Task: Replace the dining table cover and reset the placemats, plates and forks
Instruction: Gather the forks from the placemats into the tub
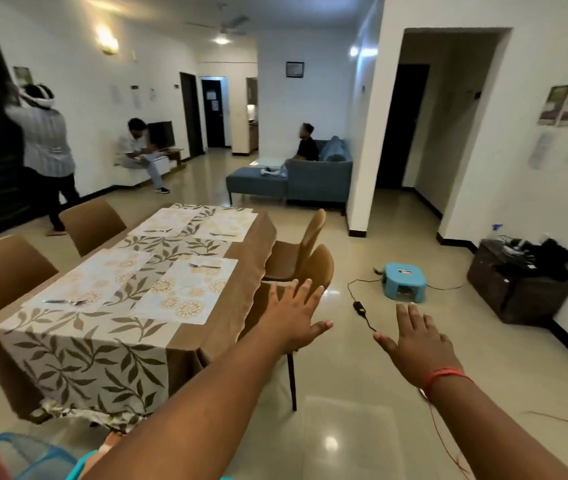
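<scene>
Both our left hand (289, 318) and right hand (417, 344) hovered fingers-spread, holding nothing, right of the table cover (81, 355); we figured clear forks (67, 302) and placemats (189, 289) first.

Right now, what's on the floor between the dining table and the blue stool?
In the head view, two brown chairs stand beside the dining table; past them, bare tile and a black cable lie toward the blue stool.
</scene>
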